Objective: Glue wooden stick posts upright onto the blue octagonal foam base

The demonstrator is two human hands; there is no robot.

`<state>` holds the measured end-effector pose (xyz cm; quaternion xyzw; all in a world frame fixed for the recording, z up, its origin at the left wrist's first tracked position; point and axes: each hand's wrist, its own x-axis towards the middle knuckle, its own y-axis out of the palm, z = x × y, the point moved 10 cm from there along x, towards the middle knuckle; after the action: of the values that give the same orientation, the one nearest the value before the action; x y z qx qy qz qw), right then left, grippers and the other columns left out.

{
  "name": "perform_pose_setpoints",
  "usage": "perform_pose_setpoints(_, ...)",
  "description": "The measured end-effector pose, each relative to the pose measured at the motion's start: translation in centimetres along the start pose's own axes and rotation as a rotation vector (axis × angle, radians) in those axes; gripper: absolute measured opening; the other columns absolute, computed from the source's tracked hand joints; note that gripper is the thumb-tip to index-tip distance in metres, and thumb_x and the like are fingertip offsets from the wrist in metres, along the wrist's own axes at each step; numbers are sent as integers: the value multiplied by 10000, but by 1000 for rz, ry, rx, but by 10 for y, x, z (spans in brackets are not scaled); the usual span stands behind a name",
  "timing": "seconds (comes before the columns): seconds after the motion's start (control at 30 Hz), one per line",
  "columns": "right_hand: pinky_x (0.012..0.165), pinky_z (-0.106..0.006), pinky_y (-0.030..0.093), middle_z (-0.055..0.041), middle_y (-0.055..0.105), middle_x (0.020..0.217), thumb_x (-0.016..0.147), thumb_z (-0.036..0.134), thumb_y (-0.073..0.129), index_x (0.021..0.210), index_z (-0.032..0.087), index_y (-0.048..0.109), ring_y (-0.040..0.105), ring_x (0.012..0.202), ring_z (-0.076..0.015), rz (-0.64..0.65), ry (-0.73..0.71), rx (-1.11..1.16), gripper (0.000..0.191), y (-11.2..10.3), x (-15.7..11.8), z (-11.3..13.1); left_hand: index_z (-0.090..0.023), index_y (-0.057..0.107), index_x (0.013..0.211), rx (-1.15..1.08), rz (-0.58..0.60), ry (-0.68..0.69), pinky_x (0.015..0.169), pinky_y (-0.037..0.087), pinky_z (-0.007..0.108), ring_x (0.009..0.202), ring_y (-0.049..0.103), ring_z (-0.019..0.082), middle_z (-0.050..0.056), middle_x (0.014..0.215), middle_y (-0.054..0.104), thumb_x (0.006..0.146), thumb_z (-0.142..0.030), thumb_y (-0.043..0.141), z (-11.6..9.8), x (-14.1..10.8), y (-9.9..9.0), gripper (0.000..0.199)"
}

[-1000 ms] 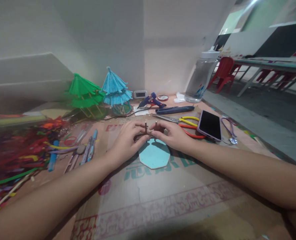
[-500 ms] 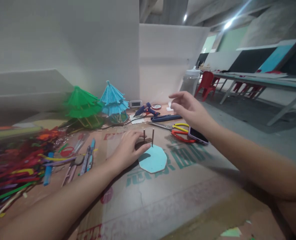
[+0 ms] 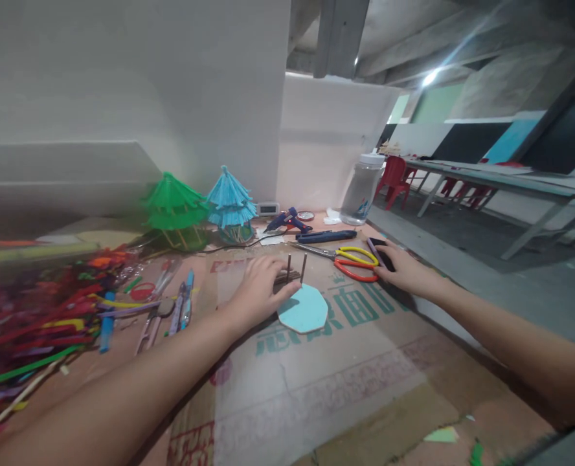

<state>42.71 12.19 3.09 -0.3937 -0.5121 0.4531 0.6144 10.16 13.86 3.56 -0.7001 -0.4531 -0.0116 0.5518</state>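
A light-blue octagonal board (image 3: pixel 303 312) lies on the cardboard, with two thin brown sticks (image 3: pixel 304 268) standing up at its far edge. My left hand (image 3: pixel 258 291) rests beside it, thumb and fingers apart, the thumb at the board's edge and the fingertips close to the upright sticks. More brown sticks (image 3: pixel 292 277) lie flat just behind the board, partly covered by these fingers. To the right, my right hand (image 3: pixel 406 268) has its fingers and thumb around a dark phone (image 3: pixel 383 257) with a light purple edge. Scissors (image 3: pixel 355 262) with yellow and red handles lie against that hand's left side.
Behind are a blue glue gun (image 3: pixel 287 220), a dark-blue cutter (image 3: pixel 326 236) and a water bottle (image 3: pixel 362 191). Green (image 3: pixel 173 207) and blue (image 3: pixel 229 200) paper-roofed models stand at the back left. Colourful strips (image 3: pixel 39 317) and pens (image 3: pixel 188 298) lie left.
My right hand has come down from the air onto the phone beside the scissors. My left hand stays by the board and sticks. The view has shifted slightly.
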Motion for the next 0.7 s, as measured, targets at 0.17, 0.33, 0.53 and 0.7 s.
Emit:
perform_pose_setpoints(0.17, 1022, -473, 511, -213, 582, 1433, 849, 551, 566, 1493, 117, 437, 622, 1242, -372, 107, 245, 21, 788, 5, -15, -57, -161, 628, 1151, -2, 0, 8, 1062, 387, 485, 1180, 545, 304, 119, 1190, 647, 945, -476, 575, 0, 0, 1, 380)
perform_pose_setpoints(0.33, 926, -490, 544, -213, 670, 1311, 801, 661, 586, 1500, 133, 437, 677, 1127, -397, 146, 311, -22, 889, 0, -9, -65, -161, 628, 1144, 3, 8, 12, 1039, 406, 500, 1160, 555, 307, 129, 1169, 653, 950, -474, 553, -1, 1, 2, 375)
perform_pose_setpoints(0.53, 817, -467, 567, -246, 699, 1215, 738, 525, 661, 1439, 73, 489, 696, 1052, -400, 56, 409, -26, 851, -15, -2, -63, -171, 621, 1155, 5, 6, 16, 1048, 403, 501, 1175, 550, 305, 128, 1186, 646, 956, -469, 546, -2, 0, 1, 366)
perform_pose_setpoints(0.7, 833, -453, 559, -232, 695, 1212, 731, 509, 675, 1312, 100, 568, 683, 1057, -387, -48, 267, 31, 718, -35, -7, -36, -182, 626, 1155, 1, 6, 9, 1055, 408, 481, 1181, 552, 297, 117, 1189, 647, 948, -469, 565, -2, 0, 1, 359)
